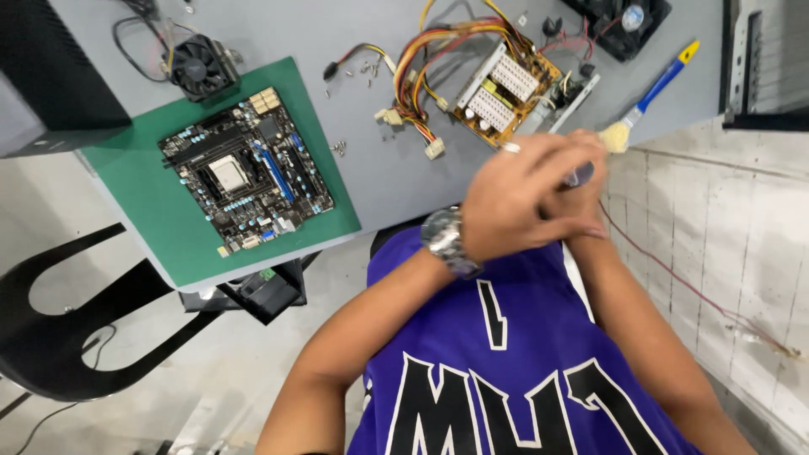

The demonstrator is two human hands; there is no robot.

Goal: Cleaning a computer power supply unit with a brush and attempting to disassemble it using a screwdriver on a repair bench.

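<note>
We hold our left hand [518, 198], a wristwatch [447, 242] on its wrist, cupped over our right hand [581, 211] in front of our chest, and between them shows a small dark rounded object [580, 175] that the fingers seem to wrap; whether the right fingers are clenched on it we cannot tell. Just beyond the hands a blue-handled brush [645, 101] lies on the grey table [371, 168] beside an opened power supply board [506, 88], with a motherboard [244, 173] on a green mat [143, 211] well to the left.
</note>
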